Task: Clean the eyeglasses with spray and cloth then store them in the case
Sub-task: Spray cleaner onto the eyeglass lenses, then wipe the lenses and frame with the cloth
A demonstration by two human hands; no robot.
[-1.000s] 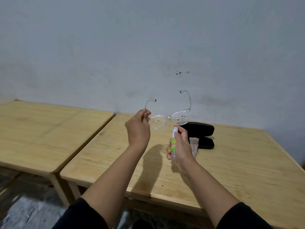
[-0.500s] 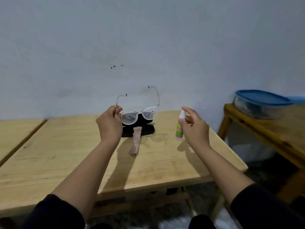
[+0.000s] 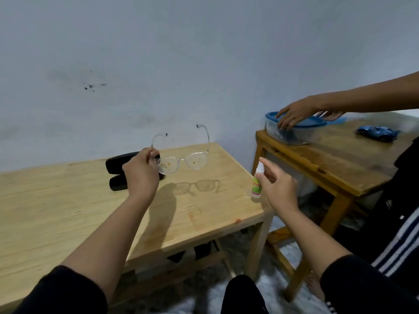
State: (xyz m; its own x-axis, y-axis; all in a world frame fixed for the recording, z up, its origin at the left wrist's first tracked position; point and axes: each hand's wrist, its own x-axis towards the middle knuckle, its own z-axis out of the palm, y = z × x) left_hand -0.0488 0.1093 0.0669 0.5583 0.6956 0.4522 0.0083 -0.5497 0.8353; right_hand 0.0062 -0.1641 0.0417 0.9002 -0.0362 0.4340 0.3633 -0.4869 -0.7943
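The left hand pinches the clear-framed eyeglasses by one temple, raised above the wooden counter, lenses spotted yellow. The right hand grips a small spray bottle upright beside them. The open black case lies on the counter behind the left hand.

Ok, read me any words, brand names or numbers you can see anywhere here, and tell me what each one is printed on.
Spray bottle in the right hand: a red line of print on its green and white label, too small and blurred to read.
Eyeglasses in the left hand: no print visible.
Black case: no print visible.
Blue-lidded container and blue toy car on the side table: nothing legible.
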